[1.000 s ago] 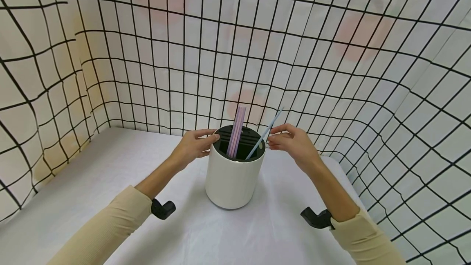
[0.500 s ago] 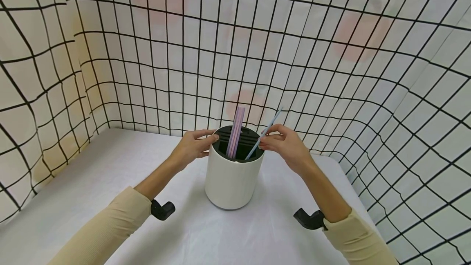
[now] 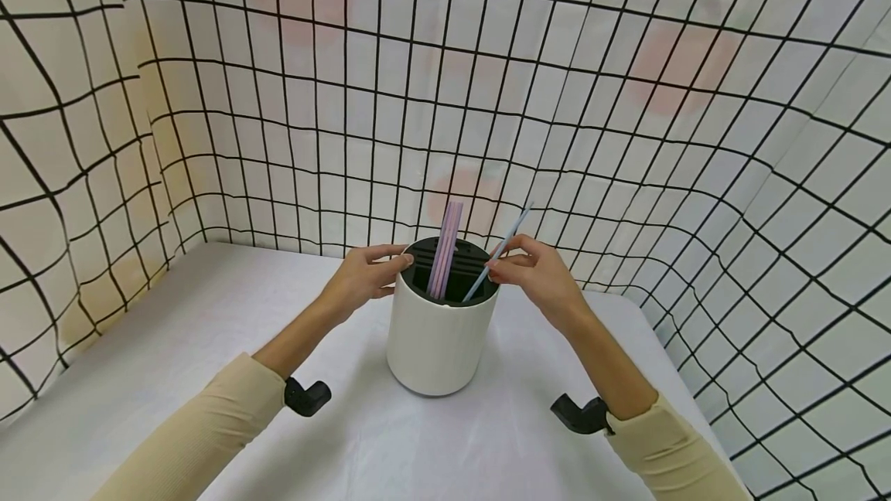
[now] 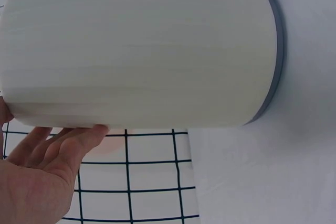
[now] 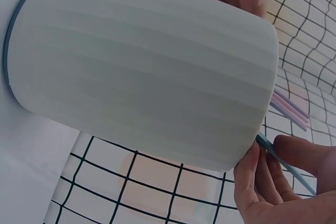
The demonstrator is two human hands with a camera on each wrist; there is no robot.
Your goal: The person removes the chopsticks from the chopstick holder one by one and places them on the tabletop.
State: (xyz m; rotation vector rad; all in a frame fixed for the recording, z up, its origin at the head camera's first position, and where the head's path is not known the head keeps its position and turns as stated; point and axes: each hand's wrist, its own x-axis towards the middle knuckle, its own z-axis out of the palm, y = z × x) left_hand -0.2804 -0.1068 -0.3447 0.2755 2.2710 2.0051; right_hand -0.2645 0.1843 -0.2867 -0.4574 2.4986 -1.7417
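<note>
A white ribbed cylindrical holder (image 3: 437, 342) with a black slotted insert stands on the white table (image 3: 209, 346). Pink straws (image 3: 445, 247) stand upright in its middle slot. A light blue straw (image 3: 500, 251) leans to the right out of the holder. My right hand (image 3: 534, 275) pinches this blue straw just above the rim; in the right wrist view the blue straw (image 5: 286, 165) passes between thumb and fingers beside the holder (image 5: 142, 77). My left hand (image 3: 365, 277) rests with straight fingers on the holder's left rim, and the left fingers (image 4: 58, 148) lie against the holder (image 4: 142, 51).
A white cloth with a black grid (image 3: 626, 99) encloses the table at the back and on both sides. Black wrist camera mounts (image 3: 306, 397) sit on both beige sleeves. The table's right edge (image 3: 668, 362) is close to my right forearm.
My right hand has moved left to the blue straw and closed thumb and fingers on it. The left hand and the holder have stayed put.
</note>
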